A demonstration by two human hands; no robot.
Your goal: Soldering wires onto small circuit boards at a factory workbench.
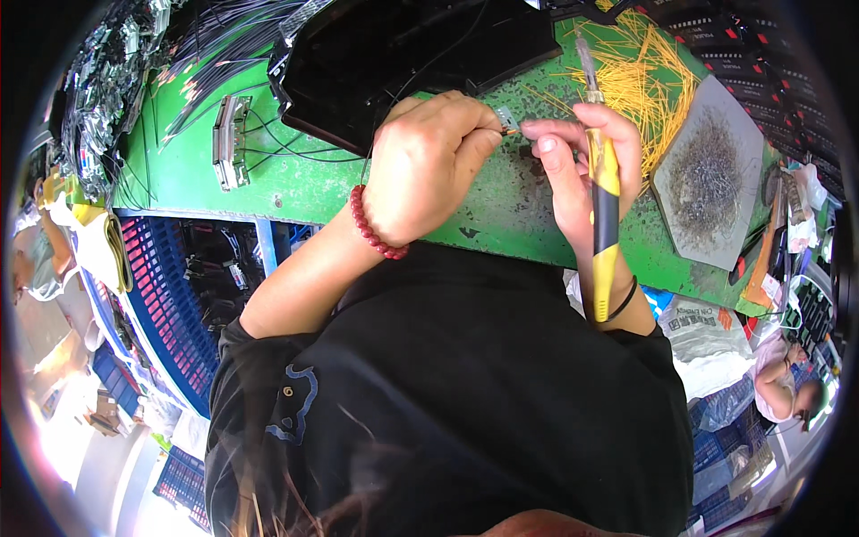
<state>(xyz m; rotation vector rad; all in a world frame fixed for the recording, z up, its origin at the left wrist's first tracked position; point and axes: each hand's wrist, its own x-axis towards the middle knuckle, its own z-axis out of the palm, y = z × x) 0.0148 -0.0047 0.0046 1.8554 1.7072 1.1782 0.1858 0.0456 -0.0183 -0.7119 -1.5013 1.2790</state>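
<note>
Left forearm [313, 285] bare, slanting up and rightward from lower left; left wrist [386, 213] nearly straight; left hand [431, 148] back upward, fingers curled under; left thumb [477, 154] and left index finger [479, 112] drawn together at tips in tight pinch; right forearm [637, 311] bare, foreshortened, rising from lower right; right hand [574, 199] curled in grip, palm turned inward and partly hidden; right index finger [613, 118] crooked; right thumb [558, 164] pointing up; other right fingertips [537, 129] just beside left pinch
</note>
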